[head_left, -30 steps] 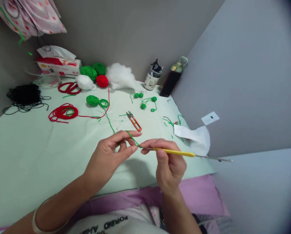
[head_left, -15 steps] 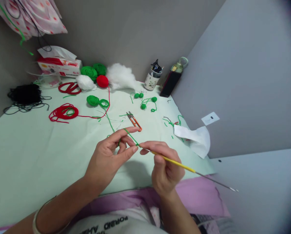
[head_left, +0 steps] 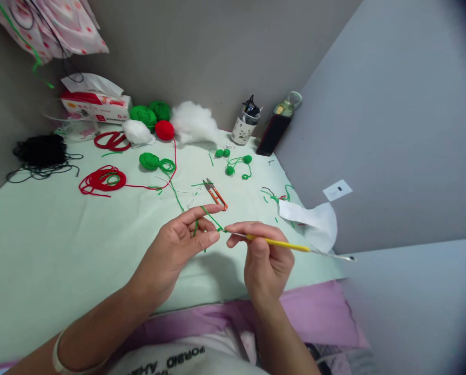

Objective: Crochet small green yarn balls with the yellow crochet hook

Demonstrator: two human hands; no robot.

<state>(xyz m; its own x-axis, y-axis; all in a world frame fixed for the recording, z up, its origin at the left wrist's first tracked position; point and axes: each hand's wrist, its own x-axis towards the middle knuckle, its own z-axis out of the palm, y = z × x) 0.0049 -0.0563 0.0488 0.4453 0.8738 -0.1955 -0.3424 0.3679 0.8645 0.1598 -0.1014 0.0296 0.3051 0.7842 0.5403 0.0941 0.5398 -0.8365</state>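
Green yarn (head_left: 211, 216) runs taut over the raised index finger of my left hand (head_left: 180, 239), and its thumb and another finger pinch the small worked end. My right hand (head_left: 267, 260) grips a crochet hook (head_left: 279, 242) by its yellow handle, pen-like. The hook's tip meets the yarn just right of my left thumb; its exact loop is too small to make out. The strand leads back to a small green yarn ball (head_left: 150, 161) on the table. Orange thread snips (head_left: 216, 195) lie just beyond my left fingertips.
Behind are a red yarn coil (head_left: 103, 179), red-handled scissors (head_left: 111, 140), a red yarn ball (head_left: 164, 130), white stuffing (head_left: 193, 122), small green crocheted balls (head_left: 230, 170), a pen cup (head_left: 245, 127) and a phone (head_left: 274, 134). White paper (head_left: 314, 221) lies right, near the wall.
The hook's far end has swung upward and slightly left, so the hook lies flatter. My right hand has turned with it. My left hand keeps its pinch, nearly in place.
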